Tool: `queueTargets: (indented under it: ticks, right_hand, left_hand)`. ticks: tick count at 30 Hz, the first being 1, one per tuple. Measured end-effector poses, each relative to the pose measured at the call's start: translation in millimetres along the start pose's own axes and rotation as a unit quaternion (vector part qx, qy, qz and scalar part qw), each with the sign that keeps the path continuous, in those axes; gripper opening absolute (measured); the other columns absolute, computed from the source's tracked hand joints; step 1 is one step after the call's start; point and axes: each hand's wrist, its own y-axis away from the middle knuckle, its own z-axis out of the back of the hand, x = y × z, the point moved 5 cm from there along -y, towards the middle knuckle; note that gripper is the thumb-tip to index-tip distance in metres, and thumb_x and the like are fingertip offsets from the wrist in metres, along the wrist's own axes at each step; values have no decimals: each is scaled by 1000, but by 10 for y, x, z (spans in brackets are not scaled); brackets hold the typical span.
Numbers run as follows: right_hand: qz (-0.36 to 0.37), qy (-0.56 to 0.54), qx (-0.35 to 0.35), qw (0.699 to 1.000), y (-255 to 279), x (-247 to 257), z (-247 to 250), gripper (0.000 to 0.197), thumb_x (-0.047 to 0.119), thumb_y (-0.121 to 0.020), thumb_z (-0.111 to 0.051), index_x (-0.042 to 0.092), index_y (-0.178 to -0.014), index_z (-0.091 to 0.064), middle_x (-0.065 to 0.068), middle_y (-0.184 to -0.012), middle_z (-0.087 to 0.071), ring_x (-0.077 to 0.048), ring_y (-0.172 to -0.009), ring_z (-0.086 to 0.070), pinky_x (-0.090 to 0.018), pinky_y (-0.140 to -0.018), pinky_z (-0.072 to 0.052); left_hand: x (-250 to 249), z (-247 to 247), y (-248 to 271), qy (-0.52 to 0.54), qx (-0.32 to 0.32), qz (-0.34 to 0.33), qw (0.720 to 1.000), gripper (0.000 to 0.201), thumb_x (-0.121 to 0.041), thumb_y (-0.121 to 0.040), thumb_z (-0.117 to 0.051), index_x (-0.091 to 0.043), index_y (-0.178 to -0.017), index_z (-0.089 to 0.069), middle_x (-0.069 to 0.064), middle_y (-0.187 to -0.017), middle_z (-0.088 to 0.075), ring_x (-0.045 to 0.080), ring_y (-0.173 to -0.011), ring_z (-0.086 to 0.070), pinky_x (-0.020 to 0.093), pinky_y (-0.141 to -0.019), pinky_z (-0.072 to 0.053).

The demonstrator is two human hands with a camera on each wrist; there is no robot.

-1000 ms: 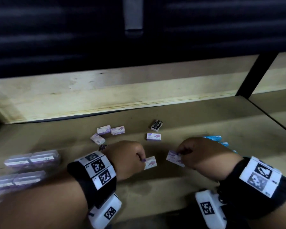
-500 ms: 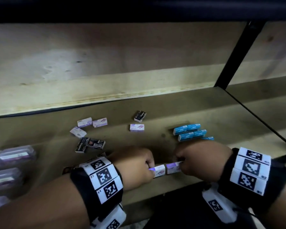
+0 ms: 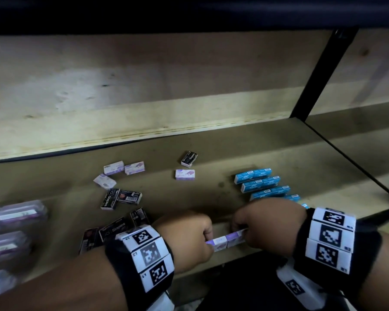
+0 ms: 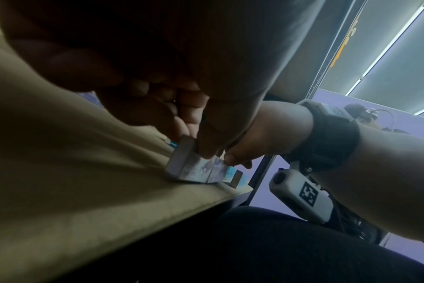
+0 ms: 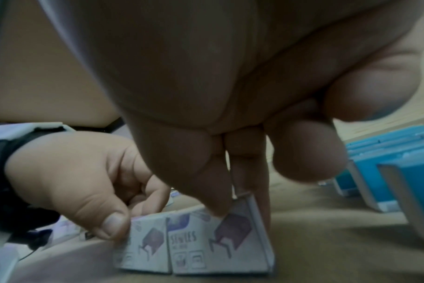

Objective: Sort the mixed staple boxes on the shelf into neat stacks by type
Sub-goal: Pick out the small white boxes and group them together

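Observation:
Two small purple-and-white staple boxes stand end to end at the shelf's front edge. My left hand (image 3: 206, 240) pinches the left box (image 3: 219, 242) (image 5: 145, 249). My right hand (image 3: 243, 232) pinches the right box (image 3: 235, 237) (image 5: 218, 247) between thumb and fingers. Further back lie more purple boxes (image 3: 184, 174) (image 3: 124, 169), black boxes (image 3: 189, 158) (image 3: 119, 197) and a row of blue boxes (image 3: 259, 181). In the left wrist view the two held boxes (image 4: 196, 168) touch side by side on the shelf.
Clear plastic cases with purple contents (image 3: 11, 221) sit stacked at the far left, blurred. More black boxes (image 3: 112, 230) lie beside my left wrist. A black upright post (image 3: 319, 72) divides the shelf (image 3: 256, 149) on the right. A wooden back wall closes the rear.
Both hands have drawn their purple boxes together and toward the shelf's front edge; the boxes now touch end to end. The head view has tilted down and closer.

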Motion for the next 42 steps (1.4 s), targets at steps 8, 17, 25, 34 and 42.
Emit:
queueTargets:
  ticks: [8, 17, 25, 34, 42]
  right_hand:
    - [6, 9, 11, 1000, -14, 20, -17, 36, 44, -73, -57, 50, -109, -55, 11, -92, -65, -13, -84, -62, -21, -50, -23]
    - [4, 8, -7, 1000, 12, 22, 69, 45, 58, -73, -52, 58, -117, -43, 13, -101, -68, -13, -94, -65, -23, -62, -37]
    - [55, -3, -23, 998, -147, 88, 551, 36, 51, -73, -47, 45, -108, -52, 12, -93, -63, -8, -73, -55, -26, -68, -48]
    - [108, 36, -16, 993, -816, 337, 767, 39, 38, -87, -62, 41, -126, -63, 9, -129, -60, -14, -109, -60, -11, -70, -27]
    - [90, 71, 14, 993, -1447, 483, 566, 44, 36, -87, -62, 26, -129, -59, 1, -124, -63, -19, -99, -61, -23, -75, -40]
  left_hand:
    - [30, -56, 18, 11, 17, 7, 1000, 24, -53, -71, -62, -43, -92, -56, -18, -82, -64, 3, -77, -59, 24, -69, -50]
    - [117, 45, 86, 30, -4, 9, 1000, 37, -61, -73, -69, -35, -98, -60, -19, -85, -60, 0, -79, -54, 16, -62, -35]
    - [664, 317, 207, 88, -34, 67, 993, 46, -69, -60, -57, -44, -97, -64, -28, -81, -63, -14, -74, -55, 11, -62, -39]
    - [1267, 459, 500, 112, -117, 118, 980, 33, -64, -61, -52, -53, -91, -61, -38, -84, -61, -13, -74, -57, 18, -56, -40]
    - [1736, 454, 716, 91, -122, 187, 970, 36, -72, -56, -47, -62, -90, -55, -22, -75, -64, -4, -72, -59, 30, -72, -51]
